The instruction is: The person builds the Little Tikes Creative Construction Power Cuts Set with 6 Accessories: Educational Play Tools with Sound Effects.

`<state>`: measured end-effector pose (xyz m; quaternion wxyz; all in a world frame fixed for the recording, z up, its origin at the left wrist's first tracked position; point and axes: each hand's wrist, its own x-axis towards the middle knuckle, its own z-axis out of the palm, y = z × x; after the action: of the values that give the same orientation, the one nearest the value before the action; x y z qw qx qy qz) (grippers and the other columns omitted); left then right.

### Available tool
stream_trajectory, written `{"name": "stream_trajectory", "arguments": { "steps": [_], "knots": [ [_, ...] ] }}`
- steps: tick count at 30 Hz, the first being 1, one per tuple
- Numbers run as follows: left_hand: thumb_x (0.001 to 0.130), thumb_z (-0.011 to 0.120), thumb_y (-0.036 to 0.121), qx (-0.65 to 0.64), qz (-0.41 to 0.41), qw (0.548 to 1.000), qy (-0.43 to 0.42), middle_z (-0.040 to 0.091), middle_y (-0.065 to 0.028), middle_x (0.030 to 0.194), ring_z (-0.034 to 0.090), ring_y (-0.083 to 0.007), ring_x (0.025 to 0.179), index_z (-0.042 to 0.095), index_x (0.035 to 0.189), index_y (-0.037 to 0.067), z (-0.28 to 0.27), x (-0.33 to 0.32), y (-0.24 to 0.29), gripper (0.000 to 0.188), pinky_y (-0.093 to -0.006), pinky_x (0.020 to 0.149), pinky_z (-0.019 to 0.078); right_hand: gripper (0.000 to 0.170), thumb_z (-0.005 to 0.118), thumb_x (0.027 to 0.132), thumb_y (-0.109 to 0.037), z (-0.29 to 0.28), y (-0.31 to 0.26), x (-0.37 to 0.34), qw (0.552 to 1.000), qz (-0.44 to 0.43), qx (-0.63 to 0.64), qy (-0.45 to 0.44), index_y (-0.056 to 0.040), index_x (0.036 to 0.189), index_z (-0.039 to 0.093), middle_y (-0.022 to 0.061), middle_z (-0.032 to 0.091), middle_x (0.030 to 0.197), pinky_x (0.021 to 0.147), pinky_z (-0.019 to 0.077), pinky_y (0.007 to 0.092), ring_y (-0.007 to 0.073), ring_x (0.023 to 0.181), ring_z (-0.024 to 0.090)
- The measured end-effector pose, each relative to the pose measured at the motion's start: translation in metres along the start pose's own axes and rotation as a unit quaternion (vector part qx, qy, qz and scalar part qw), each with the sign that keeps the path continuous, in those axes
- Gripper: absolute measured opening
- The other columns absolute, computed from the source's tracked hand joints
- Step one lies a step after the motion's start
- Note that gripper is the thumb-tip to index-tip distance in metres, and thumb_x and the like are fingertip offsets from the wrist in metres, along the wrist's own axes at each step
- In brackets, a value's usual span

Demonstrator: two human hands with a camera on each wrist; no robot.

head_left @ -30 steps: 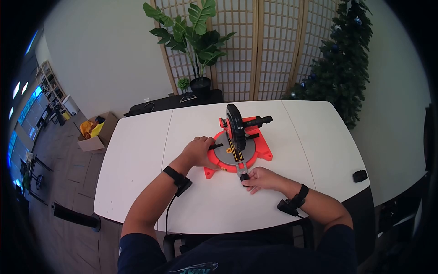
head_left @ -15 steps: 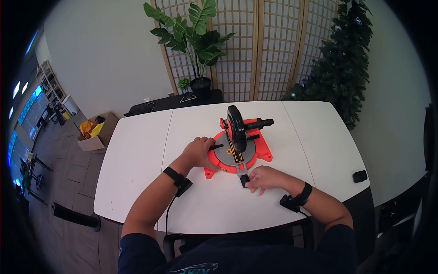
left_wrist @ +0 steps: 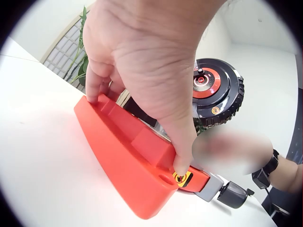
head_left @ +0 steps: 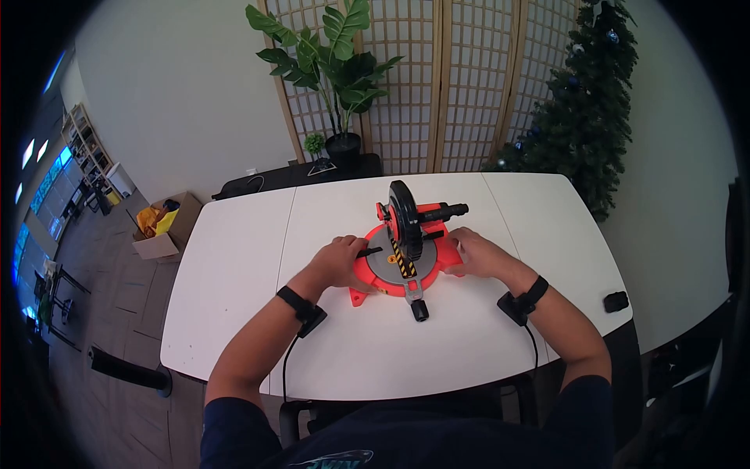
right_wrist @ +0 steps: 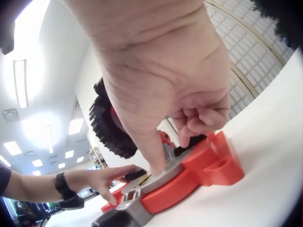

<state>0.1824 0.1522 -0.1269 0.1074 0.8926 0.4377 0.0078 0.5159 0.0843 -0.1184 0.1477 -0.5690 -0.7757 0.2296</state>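
A red-and-black toy miter saw [head_left: 380,272] stands upright on the white table, its dark round blade guard [head_left: 401,215] raised over a grey turntable. My left hand [head_left: 337,262] grips the left side of the red base; in the left wrist view its thumb presses near a yellow warning sticker [left_wrist: 182,178]. On the base's right side lies my right hand [head_left: 480,256]. The right wrist view shows that thumb down by the turntable's edge and the other fingers curled at the far side of the red base [right_wrist: 215,161]. The front black knob [head_left: 420,311] is free of both hands.
The white table [head_left: 234,305] extends around the saw. A small black object [head_left: 616,302] lies near its right edge. Behind it stand a potted plant [head_left: 344,146], a folding screen and a decorated tree [head_left: 578,117]. A cardboard box [head_left: 186,223] sits left of the table.
My right hand has let go of the front knob and moved up and right onto the base's right side. The left hand stays on the left side.
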Motion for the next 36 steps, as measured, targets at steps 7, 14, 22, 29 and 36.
{"name": "stream_trajectory", "arguments": {
  "steps": [7,14,22,29,36],
  "knots": [
    [0.052,0.089,0.063,-0.025,-0.005,0.999,-0.030,0.050,-0.0205,0.142,0.049,-0.0353,0.134,0.039,0.145,-0.003,0.000,0.000,-0.006,0.125,-0.0400,0.112,0.0427,0.108,0.091,0.064,-0.025,-0.010,0.009,0.015,0.998,-0.033,-0.004,-0.058,0.0004,0.151,0.032,0.0215,0.042,0.149,0.115,0.0395,0.0394,0.0343,0.139,0.043],
    [0.052,0.089,0.063,0.015,-0.024,0.999,-0.025,0.047,-0.0237,0.141,0.051,-0.0362,0.131,0.040,0.142,-0.007,-0.002,-0.006,-0.006,0.124,-0.0392,0.109,0.0448,0.117,0.092,0.060,-0.025,-0.012,0.026,0.032,0.995,-0.013,-0.039,-0.087,-0.0005,0.153,0.027,0.0207,0.038,0.154,0.114,0.0408,0.0393,0.0329,0.140,0.043],
    [0.052,0.088,0.063,0.009,-0.022,1.000,-0.011,0.050,-0.0213,0.136,0.054,-0.0356,0.126,0.043,0.139,-0.005,-0.003,-0.007,-0.005,0.120,-0.0387,0.106,0.0474,0.110,0.094,0.057,-0.027,-0.011,0.023,0.044,0.993,-0.040,0.011,-0.115,-0.0007,0.146,0.035,0.0202,0.050,0.142,0.109,0.0446,0.0407,0.0343,0.132,0.052],
    [0.051,0.089,0.060,0.001,-0.010,1.000,0.028,0.051,-0.0200,0.136,0.054,-0.0352,0.126,0.046,0.138,-0.002,0.004,-0.008,-0.011,0.116,-0.0408,0.105,0.0480,0.100,0.095,0.053,-0.030,-0.011,0.024,0.047,0.992,-0.104,-0.010,-0.065,0.0003,0.133,0.046,0.0206,0.056,0.131,0.107,0.0437,0.0442,0.0365,0.125,0.054],
    [0.052,0.088,0.059,-0.009,-0.010,1.000,0.019,0.051,-0.0193,0.136,0.053,-0.0346,0.127,0.047,0.138,-0.002,-0.001,-0.007,-0.010,0.113,-0.0397,0.105,0.0481,0.094,0.094,0.047,-0.041,-0.002,0.040,0.050,0.988,-0.136,-0.067,-0.031,0.0014,0.122,0.056,0.0211,0.059,0.119,0.103,0.0384,0.0434,0.0364,0.114,0.053]
  ]
}}
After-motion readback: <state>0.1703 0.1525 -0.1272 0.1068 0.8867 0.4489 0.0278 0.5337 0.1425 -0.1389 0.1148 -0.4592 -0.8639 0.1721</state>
